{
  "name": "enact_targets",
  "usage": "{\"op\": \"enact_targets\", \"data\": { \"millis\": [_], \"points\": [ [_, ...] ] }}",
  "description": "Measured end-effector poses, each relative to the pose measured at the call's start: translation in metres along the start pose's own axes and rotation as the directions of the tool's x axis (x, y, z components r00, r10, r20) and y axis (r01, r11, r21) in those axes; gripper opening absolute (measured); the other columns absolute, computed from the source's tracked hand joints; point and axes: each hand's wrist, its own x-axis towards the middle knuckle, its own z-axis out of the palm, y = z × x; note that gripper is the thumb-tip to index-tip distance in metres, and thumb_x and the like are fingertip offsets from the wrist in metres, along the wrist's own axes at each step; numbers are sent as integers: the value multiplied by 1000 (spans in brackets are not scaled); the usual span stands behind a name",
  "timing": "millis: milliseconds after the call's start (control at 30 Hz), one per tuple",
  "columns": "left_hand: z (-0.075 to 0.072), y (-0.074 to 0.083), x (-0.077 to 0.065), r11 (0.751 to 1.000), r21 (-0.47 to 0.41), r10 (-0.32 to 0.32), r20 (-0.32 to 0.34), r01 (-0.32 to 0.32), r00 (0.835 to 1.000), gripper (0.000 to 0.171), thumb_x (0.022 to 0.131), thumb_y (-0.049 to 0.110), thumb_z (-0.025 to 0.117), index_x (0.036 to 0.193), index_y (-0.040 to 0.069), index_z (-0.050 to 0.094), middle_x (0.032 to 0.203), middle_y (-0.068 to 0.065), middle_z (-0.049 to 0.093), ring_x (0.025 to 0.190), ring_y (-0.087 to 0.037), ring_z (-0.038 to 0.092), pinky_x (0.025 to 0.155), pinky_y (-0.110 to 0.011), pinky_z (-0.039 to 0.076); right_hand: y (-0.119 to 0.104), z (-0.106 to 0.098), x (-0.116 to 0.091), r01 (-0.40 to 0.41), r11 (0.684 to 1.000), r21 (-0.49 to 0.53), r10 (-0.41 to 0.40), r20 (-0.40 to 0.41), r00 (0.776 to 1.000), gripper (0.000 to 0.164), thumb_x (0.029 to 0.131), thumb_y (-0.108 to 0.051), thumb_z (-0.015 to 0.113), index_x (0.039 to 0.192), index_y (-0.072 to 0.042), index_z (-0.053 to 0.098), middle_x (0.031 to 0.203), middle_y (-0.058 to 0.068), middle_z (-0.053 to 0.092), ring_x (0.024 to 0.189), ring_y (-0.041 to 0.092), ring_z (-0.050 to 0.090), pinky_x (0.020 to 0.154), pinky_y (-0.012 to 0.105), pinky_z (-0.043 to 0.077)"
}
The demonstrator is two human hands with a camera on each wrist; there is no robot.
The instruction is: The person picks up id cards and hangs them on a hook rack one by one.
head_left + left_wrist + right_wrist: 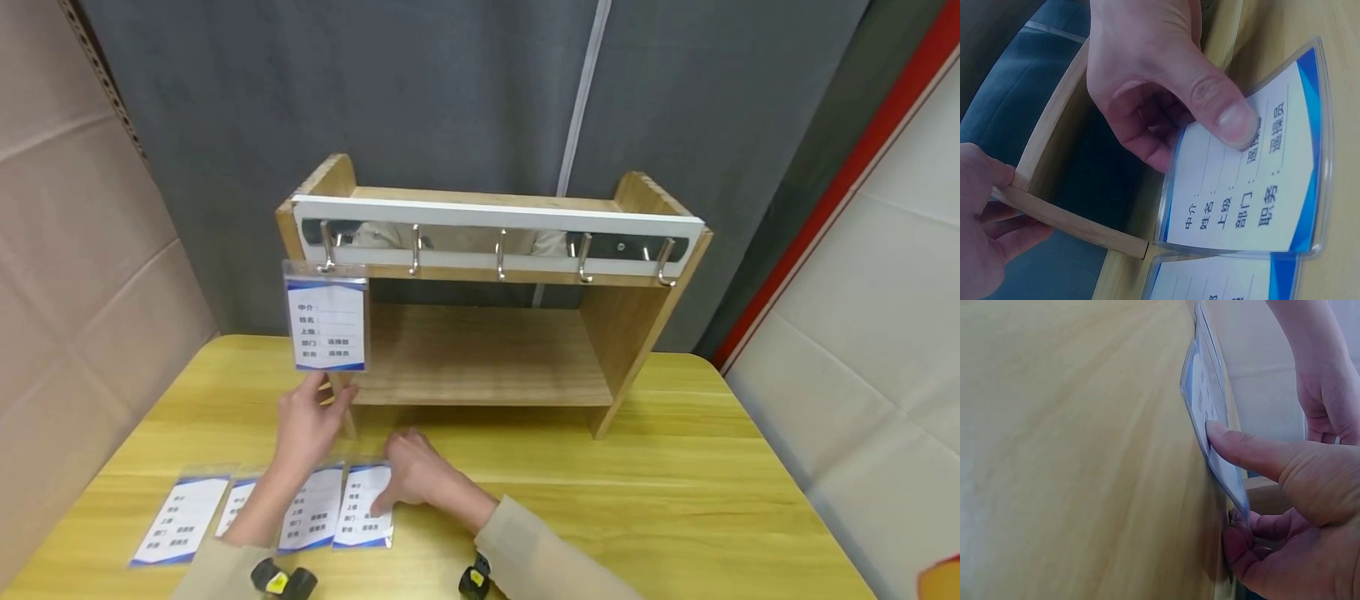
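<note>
My left hand point(307, 425) grips the front edge of the left side panel of a wooden shelf rack point(480, 350), thumb on one side and fingers behind it, as the left wrist view shows. Just above that hand, a name badge point(328, 325) in a clear sleeve hangs from the leftmost hook point(327, 247). My right hand point(420, 471) pinches another badge point(1229, 181) on the table, its thumb pressed on the printed face and its fingers curled under the top edge. That badge is the rightmost of the row.
More badges point(183, 518) lie to the left, one partly hidden by my left forearm. Several metal hooks point(501, 254) line the rack's white front rail point(480, 212). Behind stands a dark grey curtain point(465, 100); the yellow wood table point(675, 500) extends right.
</note>
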Motion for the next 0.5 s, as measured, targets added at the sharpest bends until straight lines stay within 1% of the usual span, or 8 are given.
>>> {"op": "enact_targets", "data": {
  "millis": [133, 200, 333, 500],
  "points": [
    [0, 0, 0, 1000, 3, -4, 3, 4, 1000, 47, 86, -14, 73, 131, -2, 61, 122, -31, 66, 105, -53, 67, 76, -56, 61, 0, 0, 0, 4, 1000, 4, -4, -2, 1000, 72, 55, -34, 102, 115, -8, 71, 112, 0, 66, 105, 15, 58, 96, 26, 54],
    [0, 0, 0, 1000, 6, -4, 4, 4, 1000, 48, 86, -14, 73, 131, -2, 61, 122, -31, 66, 106, -53, 66, 76, -56, 61, 1, 0, -1, 14, 1000, 7, -14, -11, 1000, 73, 56, -34, 102, 117, -9, 71, 115, 1, 64, 105, 14, 57, 97, 25, 53],
    [1, 1, 0, 1000, 9, 0, 3, 0, 1000, 47, 85, -15, 73, 129, -3, 61, 121, -32, 66, 105, -53, 67, 76, -55, 61, 4, 3, -5, 41, 998, 46, -39, -43, 998, 78, 57, -32, 102, 124, -9, 69, 119, 2, 62, 106, 13, 56, 97, 25, 53],
    [1, 1, 0, 1000, 10, 5, -5, -5, 1000, 48, 85, -15, 73, 129, -3, 61, 121, -32, 66, 106, -54, 66, 76, -56, 61, 8, 7, -9, 86, 990, 112, -78, -77, 994, 76, 60, -24, 101, 127, -10, 67, 127, 1, 62, 113, 14, 58, 99, 27, 53]
  ]
}}
